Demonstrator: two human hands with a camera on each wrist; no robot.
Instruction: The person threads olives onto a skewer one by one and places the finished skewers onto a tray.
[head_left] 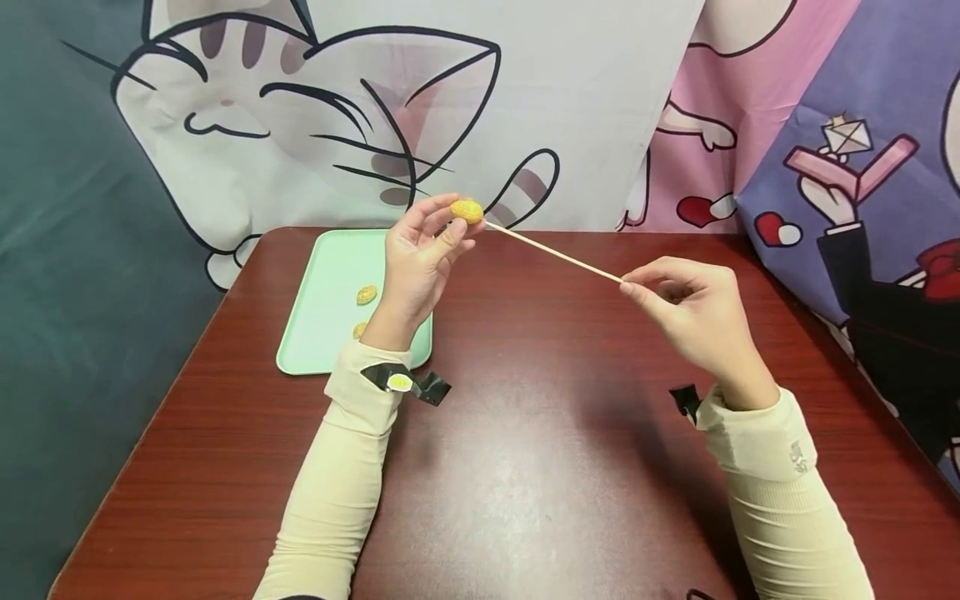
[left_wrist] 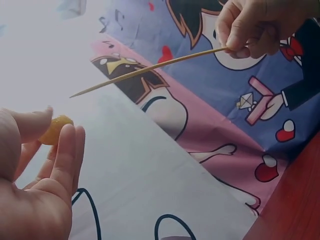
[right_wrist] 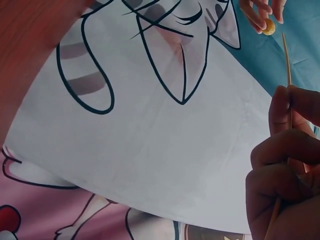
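Note:
Between thumb and fingers my left hand (head_left: 423, 262) pinches a small yellow oval piece (head_left: 467, 210), raised above the far side of the table. My right hand (head_left: 693, 312) pinches a thin wooden stick (head_left: 555, 252) that slants up toward that piece. In the left wrist view the stick's pointed tip (left_wrist: 75, 95) stands apart from the yellow piece (left_wrist: 57, 129), with a small gap between them. The right wrist view also shows a gap between the stick (right_wrist: 287, 60) and the piece (right_wrist: 269, 27).
A pale green tray (head_left: 307, 333) lies at the table's back left, partly behind my left forearm. Two yellow pieces, one of them here (head_left: 366, 295), lie on it. The brown table (head_left: 525, 433) ends at a cloth with cartoon drawings.

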